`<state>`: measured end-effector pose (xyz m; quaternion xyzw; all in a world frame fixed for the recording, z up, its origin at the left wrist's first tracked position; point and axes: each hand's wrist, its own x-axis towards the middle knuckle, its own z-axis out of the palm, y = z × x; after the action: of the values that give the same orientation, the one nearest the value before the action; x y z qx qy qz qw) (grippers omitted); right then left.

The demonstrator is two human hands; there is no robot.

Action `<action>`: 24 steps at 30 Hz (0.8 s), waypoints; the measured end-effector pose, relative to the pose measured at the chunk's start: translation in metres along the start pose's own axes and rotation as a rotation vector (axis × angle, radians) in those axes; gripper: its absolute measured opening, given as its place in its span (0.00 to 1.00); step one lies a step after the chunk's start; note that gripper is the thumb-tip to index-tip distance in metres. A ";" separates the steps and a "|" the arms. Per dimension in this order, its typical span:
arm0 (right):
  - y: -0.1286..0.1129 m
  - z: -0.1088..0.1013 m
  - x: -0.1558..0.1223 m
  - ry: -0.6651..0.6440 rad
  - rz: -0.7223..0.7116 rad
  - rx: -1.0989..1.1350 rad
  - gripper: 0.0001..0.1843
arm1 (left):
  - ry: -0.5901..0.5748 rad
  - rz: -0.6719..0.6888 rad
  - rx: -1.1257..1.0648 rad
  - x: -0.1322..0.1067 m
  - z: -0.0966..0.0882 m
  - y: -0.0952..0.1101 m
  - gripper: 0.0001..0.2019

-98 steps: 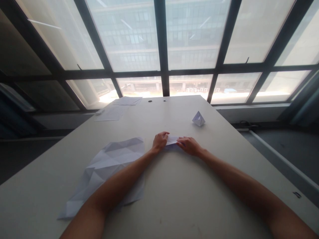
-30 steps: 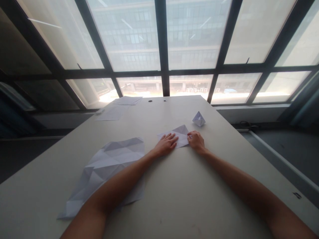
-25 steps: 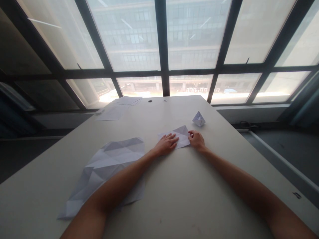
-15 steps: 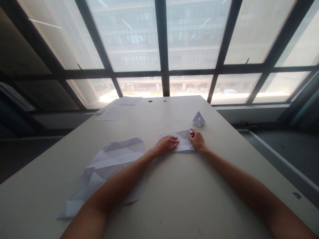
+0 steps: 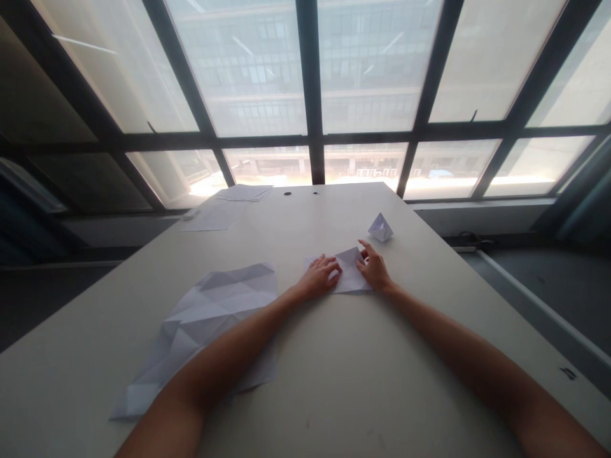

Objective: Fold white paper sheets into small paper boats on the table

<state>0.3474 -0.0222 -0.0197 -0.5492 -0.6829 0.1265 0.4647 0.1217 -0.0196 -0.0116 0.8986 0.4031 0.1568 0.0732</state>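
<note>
Folded paper (image 5: 350,276) near the centre of the table (image 5: 334,381) is touched by left hand (image 5: 319,278) and right hand (image 5: 375,268); whether it is pinched cannot be told. Table-left, 1 creased sheet (image 5: 214,299) is overlapped by the left forearm (image 5: 238,339).

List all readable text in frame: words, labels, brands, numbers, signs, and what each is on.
None readable.
Folded paper in hand, pointed paper shape, creased paper: no text seen.
Far-left sheets: too small to tell.
Dark mark, table's right side: too blurred to tell if it's lettering.
</note>
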 end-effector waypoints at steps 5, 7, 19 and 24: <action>-0.005 0.000 -0.001 -0.102 -0.147 -0.005 0.20 | -0.012 -0.061 0.012 0.003 0.006 -0.003 0.22; -0.009 -0.002 -0.003 -0.143 -0.209 0.007 0.17 | -0.009 -0.085 0.020 0.004 0.007 -0.004 0.26; -0.026 -0.007 -0.011 -0.412 -0.338 -0.131 0.13 | -0.027 -0.070 0.121 0.002 0.006 -0.010 0.28; -0.024 -0.007 -0.009 -0.422 -0.337 -0.112 0.13 | -0.033 -0.055 0.138 0.000 0.001 -0.007 0.28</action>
<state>0.3375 -0.0417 -0.0037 -0.4140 -0.8524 0.1212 0.2957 0.1173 -0.0147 -0.0146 0.8925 0.4364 0.1119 0.0222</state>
